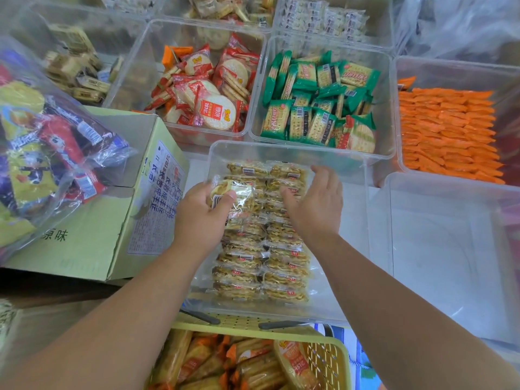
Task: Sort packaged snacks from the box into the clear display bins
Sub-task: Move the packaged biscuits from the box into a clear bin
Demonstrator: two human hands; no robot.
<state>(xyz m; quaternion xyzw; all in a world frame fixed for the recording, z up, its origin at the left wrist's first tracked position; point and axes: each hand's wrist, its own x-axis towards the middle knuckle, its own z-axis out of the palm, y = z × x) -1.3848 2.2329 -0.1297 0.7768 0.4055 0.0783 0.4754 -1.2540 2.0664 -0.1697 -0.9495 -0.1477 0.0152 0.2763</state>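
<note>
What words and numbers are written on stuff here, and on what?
"原味": front of the cardboard box.
"151亿": upside down on a red cracker packet.
Too blurred: the box's blue side print, the green packets, the clear packet in the left hand.

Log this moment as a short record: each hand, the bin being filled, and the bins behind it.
left hand: holds one clear-wrapped biscuit packet over the bin
right hand: open, spread above the rows; contact unclear
front bin: two rows of biscuit packets
bins behind: red rice cracker packs, green cracker packs, orange packs
cardboard box: left of the front bin
</note>
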